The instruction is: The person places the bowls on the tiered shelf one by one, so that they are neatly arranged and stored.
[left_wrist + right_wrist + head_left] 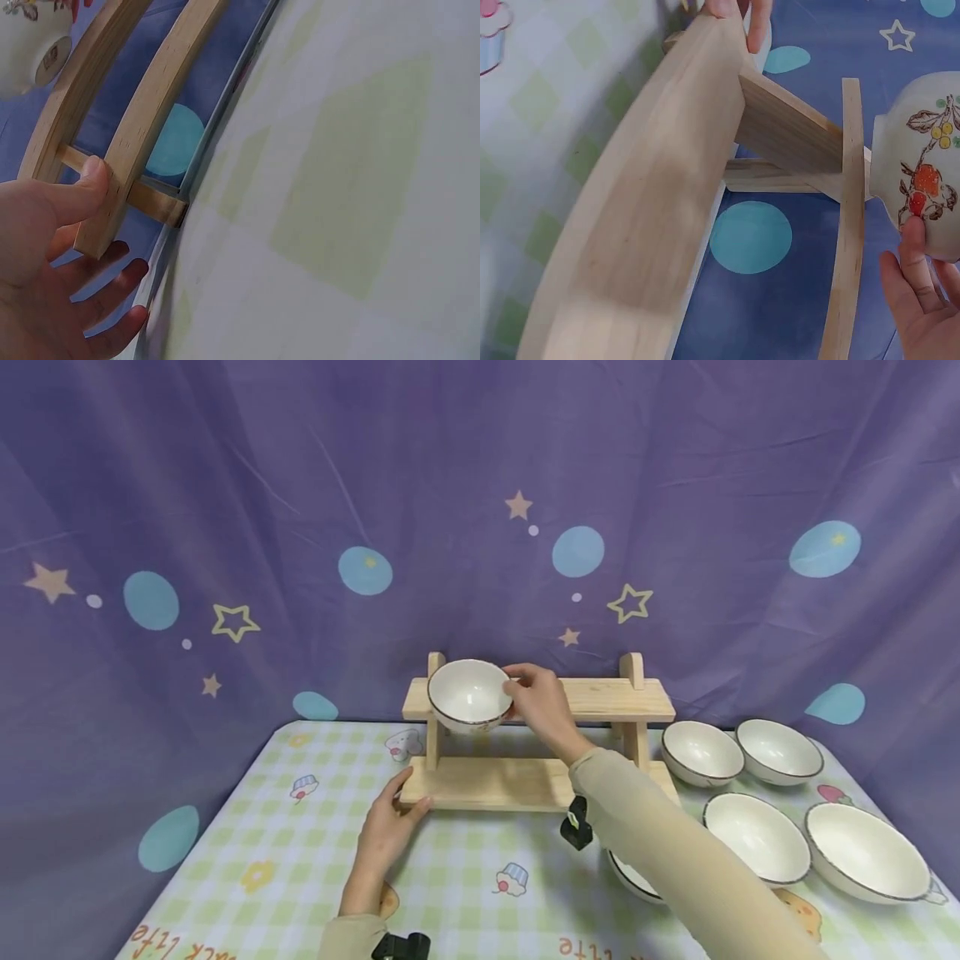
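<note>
A two-tier wooden rack (487,785) stands against the curtain. At its lower left end my left hand (384,835) grips the shelf; the left wrist view shows the thumb (91,180) on the plank and the fingers around its end. My right hand (543,706) holds a white bowl (468,693) with a dark rim by its right side, at the left part of the upper shelf. In the right wrist view, fruit and leaves decorate the outside of this bowl (930,165). Whether its foot touches the shelf I cannot tell.
Right of the rack are several more white bowls: two at the back (701,753) (780,752), one nearer (757,839), and a larger one (866,852) at the far right. Another bowl (633,877) is partly hidden under my right sleeve. A checked cloth (300,860) covers the table.
</note>
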Demonstrator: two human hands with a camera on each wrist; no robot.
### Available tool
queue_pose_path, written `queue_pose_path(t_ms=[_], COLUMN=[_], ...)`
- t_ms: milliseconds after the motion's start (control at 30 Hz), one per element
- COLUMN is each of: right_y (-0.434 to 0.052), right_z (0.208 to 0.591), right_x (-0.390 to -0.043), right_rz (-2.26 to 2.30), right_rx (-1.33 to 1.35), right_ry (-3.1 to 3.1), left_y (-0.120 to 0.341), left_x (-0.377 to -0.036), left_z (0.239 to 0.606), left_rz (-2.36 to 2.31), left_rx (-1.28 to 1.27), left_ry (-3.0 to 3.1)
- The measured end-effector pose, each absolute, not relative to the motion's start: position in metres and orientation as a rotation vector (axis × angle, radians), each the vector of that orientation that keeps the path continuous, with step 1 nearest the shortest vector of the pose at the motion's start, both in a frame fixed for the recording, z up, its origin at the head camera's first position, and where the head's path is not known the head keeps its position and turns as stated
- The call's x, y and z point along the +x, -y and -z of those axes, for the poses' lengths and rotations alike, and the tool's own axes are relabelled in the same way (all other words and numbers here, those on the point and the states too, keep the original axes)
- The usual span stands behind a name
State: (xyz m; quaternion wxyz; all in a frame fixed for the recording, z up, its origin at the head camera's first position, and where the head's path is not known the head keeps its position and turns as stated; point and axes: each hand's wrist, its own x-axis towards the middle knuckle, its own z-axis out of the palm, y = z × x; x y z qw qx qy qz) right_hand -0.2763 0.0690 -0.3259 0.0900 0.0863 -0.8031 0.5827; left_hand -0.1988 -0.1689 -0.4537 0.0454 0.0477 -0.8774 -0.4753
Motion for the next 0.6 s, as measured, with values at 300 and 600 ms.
queue_pose_path(t_ms=[300, 600], right_y=[-0.051, -0.04], right_z=[0.317, 0.316], right_x=[-0.289, -0.294], right_rz=[-1.653, -1.656], right_rx=[0.17, 0.052], right_ry=[2.419, 2.407], left_y=[0.17, 0.169], left_x=[-0.198, -0.198], left_z=[0.455, 0.455], left_rz=[1.448, 1.446], left_rx=[0.132, 0.136], left_ry=[2.67, 2.672])
